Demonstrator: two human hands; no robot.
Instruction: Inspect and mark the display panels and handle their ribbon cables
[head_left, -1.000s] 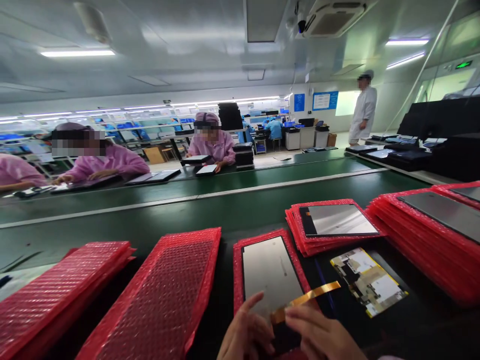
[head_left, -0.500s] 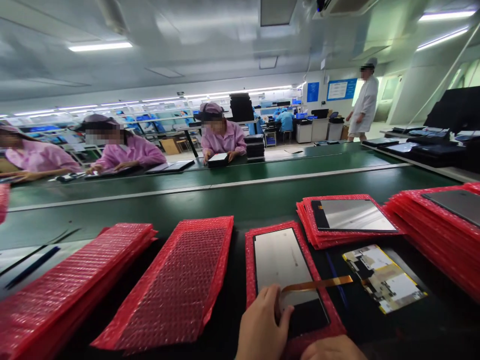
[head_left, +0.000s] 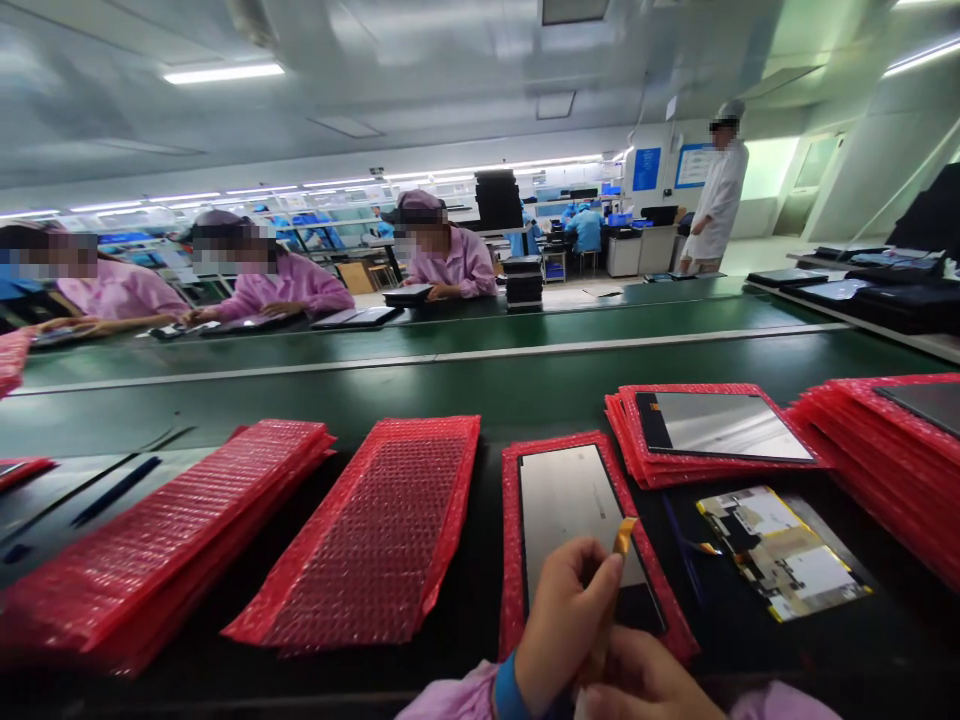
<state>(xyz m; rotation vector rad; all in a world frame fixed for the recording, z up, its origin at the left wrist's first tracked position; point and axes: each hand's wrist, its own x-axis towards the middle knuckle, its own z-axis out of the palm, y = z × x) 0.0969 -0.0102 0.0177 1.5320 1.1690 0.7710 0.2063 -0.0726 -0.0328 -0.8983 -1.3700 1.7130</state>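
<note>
Flex ribbon (head_left: pixel 624 537), lying flat and pointing right half a second ago, now stands up off the display panel (head_left: pixel 574 510), pinched near its base by the left hand (head_left: pixel 562 620). Right hand (head_left: pixel 645 685) sits just right of that panel's near end, fingers probably curled on the ribbon's lower part; grip unclear. Ribbon's long axis runs up and away from both hands. Panel rests on a red bubble sleeve (head_left: pixel 510 540); circuit board (head_left: pixel 784 550) lies right of it.

The right hand (head_left: pixel 645 685) is cut off by the bottom edge, its grip hidden.
</note>
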